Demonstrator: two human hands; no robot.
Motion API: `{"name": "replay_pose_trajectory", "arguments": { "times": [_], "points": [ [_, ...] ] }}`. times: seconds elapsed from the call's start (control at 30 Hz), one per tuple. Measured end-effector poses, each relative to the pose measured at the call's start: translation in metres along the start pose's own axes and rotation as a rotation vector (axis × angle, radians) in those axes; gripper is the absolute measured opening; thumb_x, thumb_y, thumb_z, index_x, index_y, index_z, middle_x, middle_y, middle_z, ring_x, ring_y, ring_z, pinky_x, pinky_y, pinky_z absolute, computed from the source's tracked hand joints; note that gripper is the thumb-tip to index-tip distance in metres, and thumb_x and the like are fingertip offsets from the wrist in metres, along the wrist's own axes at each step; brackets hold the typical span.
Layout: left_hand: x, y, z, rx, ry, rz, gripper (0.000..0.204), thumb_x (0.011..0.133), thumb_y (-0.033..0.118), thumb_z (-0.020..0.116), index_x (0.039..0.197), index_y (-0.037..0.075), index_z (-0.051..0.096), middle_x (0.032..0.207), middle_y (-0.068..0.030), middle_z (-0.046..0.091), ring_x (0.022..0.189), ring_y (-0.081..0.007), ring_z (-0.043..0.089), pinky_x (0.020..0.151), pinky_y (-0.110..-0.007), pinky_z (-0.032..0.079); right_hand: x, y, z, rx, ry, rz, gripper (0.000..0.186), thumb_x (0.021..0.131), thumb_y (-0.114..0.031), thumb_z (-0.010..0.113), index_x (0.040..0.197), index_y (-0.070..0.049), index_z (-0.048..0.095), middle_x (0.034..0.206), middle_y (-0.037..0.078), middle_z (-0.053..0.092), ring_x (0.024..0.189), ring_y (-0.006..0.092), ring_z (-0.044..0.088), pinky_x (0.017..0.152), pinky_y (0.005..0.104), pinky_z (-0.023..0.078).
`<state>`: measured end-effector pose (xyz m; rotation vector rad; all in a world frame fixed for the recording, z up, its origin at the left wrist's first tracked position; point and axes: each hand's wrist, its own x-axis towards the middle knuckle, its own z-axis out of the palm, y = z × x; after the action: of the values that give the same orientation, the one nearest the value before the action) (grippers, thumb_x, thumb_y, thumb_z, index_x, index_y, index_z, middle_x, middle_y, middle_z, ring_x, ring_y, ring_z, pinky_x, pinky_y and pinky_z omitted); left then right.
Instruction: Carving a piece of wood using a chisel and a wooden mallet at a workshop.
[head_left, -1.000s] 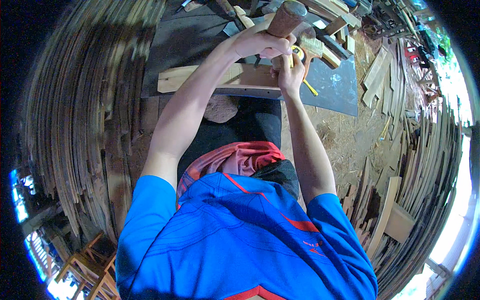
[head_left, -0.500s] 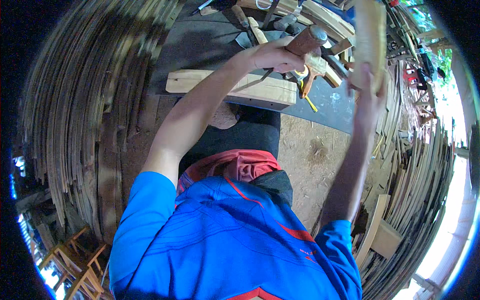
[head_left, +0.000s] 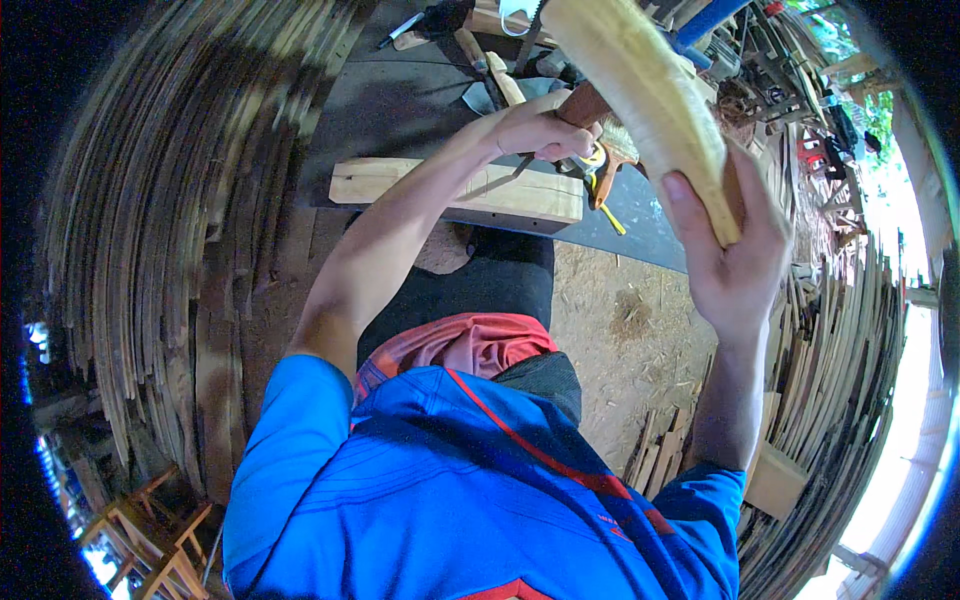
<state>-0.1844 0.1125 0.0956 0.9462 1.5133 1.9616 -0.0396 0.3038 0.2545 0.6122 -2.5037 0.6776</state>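
My left hand (head_left: 550, 130) is wrapped round the brown wooden handle (head_left: 583, 104) of a chisel. The chisel's thin metal blade (head_left: 512, 180) slants down and left to the upper face of a pale wooden beam (head_left: 375, 182), which lies across the near edge of the dark workbench (head_left: 365, 110). In my right hand (head_left: 738, 245) is the narrow end of a curved, pale wooden mallet (head_left: 655, 95). Its thick end leans up and left, overlapping the handle's top in view, so contact between them cannot be made out.
Beyond the beam's right end lie a brush with an orange-brown handle (head_left: 613, 165) and a yellow tool (head_left: 613, 218). Further back are a wooden-handled tool (head_left: 470, 48) and a white cup (head_left: 516, 14). Stacked wood strips (head_left: 150, 220) line the left side, with more planks (head_left: 840, 370) on the right.
My right hand has swung the mallet from upright at the far right to a leftward tilt, nearer the chisel. My left hand keeps its grip on the chisel, almost unmoved.
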Motion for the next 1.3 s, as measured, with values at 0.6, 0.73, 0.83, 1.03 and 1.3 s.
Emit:
{"name": "replay_pose_trajectory", "arguments": {
  "times": [0.6,0.73,0.83,1.03,1.3],
  "points": [
    [0.003,-0.001,-0.004,0.045,-0.083,0.015,0.019,0.08,0.017,0.062,0.068,0.008,0.049,0.055,0.0056,0.04,0.043,-0.0025,0.034,0.04,-0.022,0.023,0.006,-0.004,-0.012,0.02,0.091,-0.008,0.032,0.086,-0.025,0.076,0.106,-0.004,0.063,0.079,0.013,0.067,0.07,0.024,0.07,0.063,0.0345,0.053],
    [0.001,-0.001,-0.007,0.026,-0.021,0.039,0.022,0.079,0.019,0.064,0.067,0.009,0.048,0.054,0.0062,0.039,0.042,-0.0026,0.034,0.04,-0.021,0.023,0.008,-0.003,-0.011,-0.212,-0.16,0.053,0.03,0.088,-0.024,0.074,0.104,-0.001,0.063,0.077,0.009,0.066,0.068,0.0179,0.066,0.063,0.0325,0.052],
    [-0.002,0.0,-0.002,0.031,-0.013,0.012,0.022,0.079,0.019,0.063,0.065,0.01,0.047,0.054,0.0066,0.039,0.042,-0.0024,0.034,0.04,-0.022,0.023,0.009,0.001,-0.006,0.05,0.004,0.038,0.034,0.091,-0.026,0.07,0.109,0.001,0.061,0.078,0.009,0.066,0.065,0.014,0.063,0.059,0.0293,0.049],
    [-0.001,-0.001,-0.012,0.052,-0.038,0.052,0.021,0.084,0.019,0.066,0.071,0.01,0.052,0.05,0.0047,0.041,0.042,-0.0052,0.038,0.041,-0.023,0.028,0.013,0.018,0.013,-0.023,-0.125,-0.111,0.041,0.098,-0.033,0.056,0.115,0.004,0.059,0.086,0.014,0.067,0.057,0.017,0.061,0.049,0.0296,0.047],
    [-0.007,-0.009,-0.013,-0.022,0.049,0.059,0.013,0.078,0.014,0.062,0.072,0.007,0.053,0.057,0.0051,0.044,0.044,-0.0042,0.036,0.042,-0.023,0.026,0.01,0.071,0.146,1.187,0.344,0.347,0.044,0.101,-0.04,0.05,0.106,0.004,0.053,0.08,0.015,0.065,0.057,0.0234,0.063,0.048,0.0372,0.053]
  ]
}}
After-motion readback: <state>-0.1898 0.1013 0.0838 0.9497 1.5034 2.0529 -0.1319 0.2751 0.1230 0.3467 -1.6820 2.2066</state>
